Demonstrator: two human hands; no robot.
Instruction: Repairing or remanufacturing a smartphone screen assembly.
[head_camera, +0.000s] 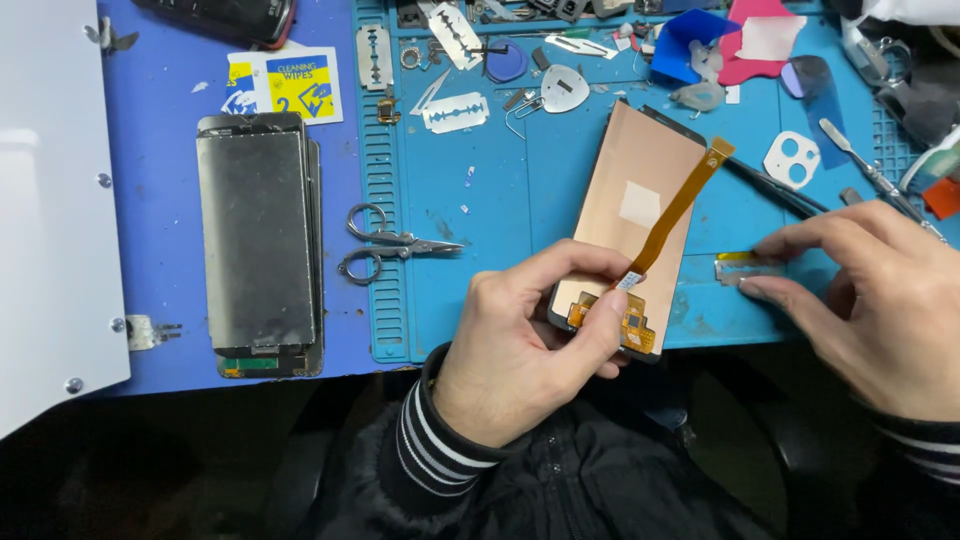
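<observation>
**Kid:** What is the left hand (525, 345) doing?

**Helper:** Its grip is clamped on the near end of a phone screen panel (635, 190). The thumb presses on top and the fingers curl under. The panel lies copper back up, so the orange ribbon cable (680, 205) can be seen.

**Kid:** Where is the panel?

**Helper:** On the blue mat (480, 250), leaning toward one o'clock. Its near end sticks out past the counter (160, 250) edge, so fingers fit below it.

**Kid:** And the right hand (880, 300)?

**Helper:** Out at three o'clock. Finger and thumb pinch a small metal strip (740, 268) with a yellow bit on it, low on the mat, just beside the panel.

**Kid:** Is there room to move?

**Helper:** At nine o'clock the mat is bare up to the scissors (390, 243). Past them lies a dark phone frame (258, 240), well apart. At two o'clock a thin black tool (775, 190) lies near the panel's far side.

**Kid:** And far away?

**Helper:** At twelve o'clock it is crowded. Razor blades (455, 112), picks and small parts sit there. A white camera cover (792, 158) is at two o'clock.
</observation>
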